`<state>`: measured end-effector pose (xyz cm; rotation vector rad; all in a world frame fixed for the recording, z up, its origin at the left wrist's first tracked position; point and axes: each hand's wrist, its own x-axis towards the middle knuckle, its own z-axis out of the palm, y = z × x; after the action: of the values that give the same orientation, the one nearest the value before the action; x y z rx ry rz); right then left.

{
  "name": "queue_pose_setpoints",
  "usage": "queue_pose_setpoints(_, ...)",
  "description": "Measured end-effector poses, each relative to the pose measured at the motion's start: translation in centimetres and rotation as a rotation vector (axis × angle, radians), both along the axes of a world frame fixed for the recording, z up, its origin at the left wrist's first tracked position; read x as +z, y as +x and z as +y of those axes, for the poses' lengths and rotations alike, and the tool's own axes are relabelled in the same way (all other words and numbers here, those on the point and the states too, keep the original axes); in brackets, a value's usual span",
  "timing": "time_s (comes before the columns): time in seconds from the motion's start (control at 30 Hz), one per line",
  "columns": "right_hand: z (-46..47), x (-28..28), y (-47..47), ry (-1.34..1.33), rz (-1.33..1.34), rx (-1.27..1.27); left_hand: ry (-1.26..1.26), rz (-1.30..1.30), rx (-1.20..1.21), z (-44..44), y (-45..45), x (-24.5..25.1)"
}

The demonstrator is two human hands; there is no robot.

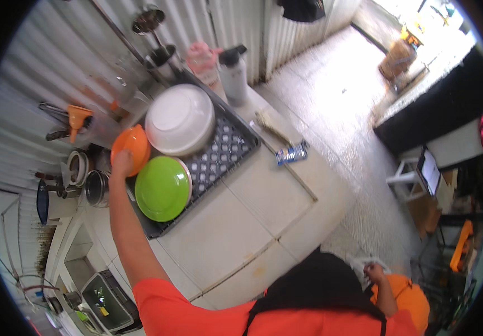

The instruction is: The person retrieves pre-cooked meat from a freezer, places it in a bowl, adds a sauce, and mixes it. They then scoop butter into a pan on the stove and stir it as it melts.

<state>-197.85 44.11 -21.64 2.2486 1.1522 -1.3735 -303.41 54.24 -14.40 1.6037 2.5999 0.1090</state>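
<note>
My left hand (123, 163) reaches out to an orange plastic bowl (134, 145) and grips it; my fingertips are hard to make out. The bowl is at the left side of a dark grey plastic crate or rack (228, 145) with a lattice bottom. Beside it in the rack, a whitish translucent bowl (178, 119) lies upside down. A bright green plate (162, 189) rests at the near left corner, over a pale-rimmed dish. My right hand (375, 273) hangs low at the lower right, away from the counter, its fingers partly bent; whether it holds anything is unclear.
The tiled counter (241, 227) bears a white bottle (234, 80), a pink bottle (202, 63), a blue-and-white packet (291, 154) and a thin stick (300, 182). Pots (95, 189) and an orange funnel (77, 119) stand left. A grey basin (107, 302) is lower left.
</note>
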Motion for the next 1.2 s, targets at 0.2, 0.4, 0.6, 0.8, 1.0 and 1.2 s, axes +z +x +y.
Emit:
queue_pose_setpoints(0.2,0.6,-0.3,0.8,-0.008,-0.038,-0.114,0.089,0.035,0.046,2.2,0.1,-0.1)
queue_pose_setpoints(0.4,1.8,-1.1,1.8,-0.051,-0.009,-0.065,0.072,0.062,0.173,3.7,-0.3,0.0)
queue_pose_setpoints(0.6,3.2,-2.4,2.4,-0.003,0.007,-0.071,0.327,-0.036,0.216,2.1,0.7,2.1)
queue_pose_setpoints(0.8,5.6,-4.2,2.9,-0.045,0.045,-0.014,0.784,0.102,0.473,-2.1,0.3,5.6)
queue_pose_setpoints(1.0,8.5,-7.0,5.3,-0.016,0.138,0.018,0.689,-0.021,0.595,-2.9,5.7,15.9)
queue_pose_setpoints(1.2,11.4,-12.4,12.6,0.086,0.294,0.039,0.523,-0.375,0.190,6.6,28.9,25.7)
